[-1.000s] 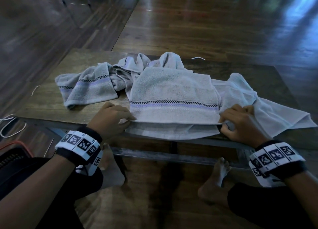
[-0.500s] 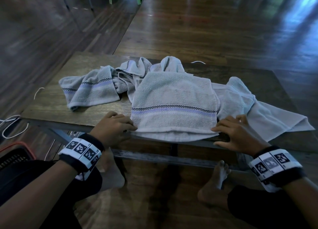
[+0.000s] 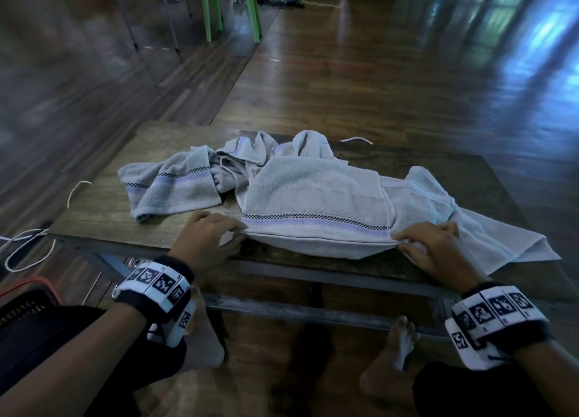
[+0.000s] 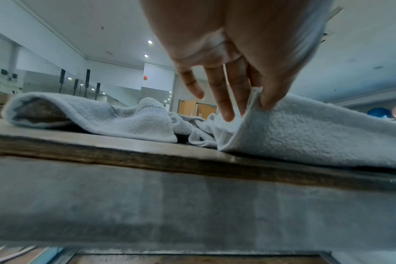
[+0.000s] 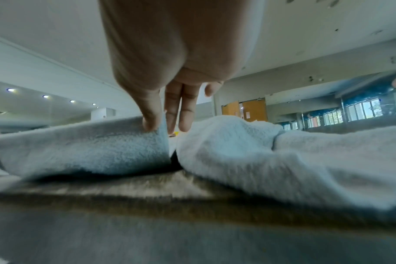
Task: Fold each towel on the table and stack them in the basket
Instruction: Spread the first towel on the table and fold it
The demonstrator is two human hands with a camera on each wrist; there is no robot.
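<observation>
Head view: folded towel (image 3: pixel 316 194) spans between left hand (image 3: pixel 208 239) and right hand (image 3: pixel 434 249).

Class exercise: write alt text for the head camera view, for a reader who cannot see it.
Two hands, left hand and right hand, pinch the near corners of a half-folded grey towel on a low wooden table, with more crumpled towels lying beside it.
</observation>
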